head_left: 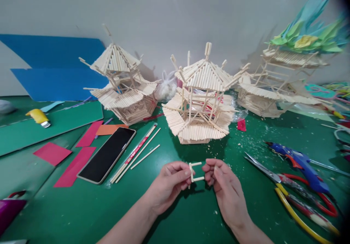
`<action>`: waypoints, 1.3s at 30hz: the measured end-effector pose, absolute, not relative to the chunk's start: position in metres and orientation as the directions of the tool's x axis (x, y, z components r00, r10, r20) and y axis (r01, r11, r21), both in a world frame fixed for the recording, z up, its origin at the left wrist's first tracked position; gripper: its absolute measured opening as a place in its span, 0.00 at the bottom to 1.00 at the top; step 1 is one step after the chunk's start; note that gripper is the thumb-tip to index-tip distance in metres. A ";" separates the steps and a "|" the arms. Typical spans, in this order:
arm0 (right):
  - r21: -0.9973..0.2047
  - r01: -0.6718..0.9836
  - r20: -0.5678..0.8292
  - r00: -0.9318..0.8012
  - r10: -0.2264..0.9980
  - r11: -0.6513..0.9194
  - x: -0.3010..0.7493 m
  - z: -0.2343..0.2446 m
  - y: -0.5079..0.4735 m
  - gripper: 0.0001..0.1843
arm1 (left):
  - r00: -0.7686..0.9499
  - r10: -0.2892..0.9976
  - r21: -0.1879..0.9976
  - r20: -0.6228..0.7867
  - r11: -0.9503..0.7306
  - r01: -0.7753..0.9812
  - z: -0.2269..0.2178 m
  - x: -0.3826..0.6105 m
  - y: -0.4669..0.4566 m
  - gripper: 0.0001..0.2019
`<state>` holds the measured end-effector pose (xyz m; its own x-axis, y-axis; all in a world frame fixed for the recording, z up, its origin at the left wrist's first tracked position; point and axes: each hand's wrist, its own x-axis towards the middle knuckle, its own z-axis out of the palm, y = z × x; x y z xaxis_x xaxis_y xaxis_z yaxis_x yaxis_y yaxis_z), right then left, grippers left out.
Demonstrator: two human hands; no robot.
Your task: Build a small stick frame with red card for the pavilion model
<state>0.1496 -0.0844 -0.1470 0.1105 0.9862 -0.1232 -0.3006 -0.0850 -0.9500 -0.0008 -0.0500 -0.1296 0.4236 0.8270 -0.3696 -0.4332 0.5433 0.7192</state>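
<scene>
My left hand (175,180) pinches a small U-shaped piece made of short wooden sticks (192,173) between thumb and fingers. Two of its sticks point right, toward my right hand (225,187). That hand is a short gap away from the stick ends, its fingers curled in and the thumb against them; whatever it may hold is hidden. Behind both hands stands a two-tiered pavilion model (201,105) built from the same pale sticks. To the left of my left hand lie several loose chopsticks (144,156), some in a clear wrapper with red print.
Two more stick pavilions (125,87) (259,94) stand along the wall. A phone (106,156) and red paper pieces (73,167) lie at left, near a yellow cutter (38,116). Scissors (264,169), yellow-handled pliers (296,215) and a blue glue gun (299,165) lie at right.
</scene>
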 end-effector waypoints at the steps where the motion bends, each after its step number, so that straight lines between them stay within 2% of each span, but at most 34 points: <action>1: -0.956 -0.283 -0.123 0.138 0.983 -0.080 0.151 -0.147 -0.083 0.12 | 0.441 0.817 0.714 -0.372 0.555 -0.426 -0.130 -0.001 -0.050 0.06; 5: -0.986 -0.133 -0.117 0.156 0.981 -0.096 0.155 -0.141 -0.077 0.12 | 0.487 0.799 0.719 -0.352 0.564 -0.406 -0.128 -0.001 -0.051 0.06; 11: -0.993 0.107 -0.045 0.040 0.998 -0.049 0.162 -0.129 -0.071 0.11 | 0.418 0.830 0.810 -0.370 0.508 -0.294 -0.125 -0.001 -0.049 0.07; 14: -0.974 0.229 -0.005 0.008 1.000 -0.007 0.168 -0.126 -0.068 0.10 | 0.333 0.878 0.909 -0.344 0.399 -0.115 -0.122 -0.002 -0.046 0.07; 17: -0.948 0.319 0.001 -0.033 0.999 0.011 0.174 -0.125 -0.065 0.10 | 0.253 0.937 0.963 -0.243 0.202 0.176 -0.117 -0.001 -0.042 0.09; 19: -0.936 0.352 0.000 -0.046 0.999 0.016 0.177 -0.126 -0.063 0.09 | 0.221 0.962 0.941 -0.159 0.080 0.330 -0.115 0.000 -0.038 0.10; 21: -0.931 0.364 0.000 -0.045 0.999 0.016 0.180 -0.129 -0.061 0.10 | 0.201 0.973 0.911 -0.109 0.017 0.411 -0.116 0.003 -0.033 0.11; 30: -0.920 0.390 0.007 -0.098 0.995 0.045 0.186 -0.136 -0.065 0.08 | 0.199 0.976 0.795 -0.086 -0.053 0.604 -0.127 0.018 -0.021 0.10; 33: -0.857 0.485 0.067 -0.228 0.971 0.173 0.183 -0.136 -0.072 0.07 | 0.213 0.973 0.751 -0.085 -0.079 0.656 -0.127 0.017 -0.019 0.11; 39: -0.627 0.647 0.115 -0.475 0.872 0.435 0.169 -0.140 -0.082 0.11 | 0.241 0.968 0.670 -0.069 -0.135 0.730 -0.128 0.011 -0.019 0.11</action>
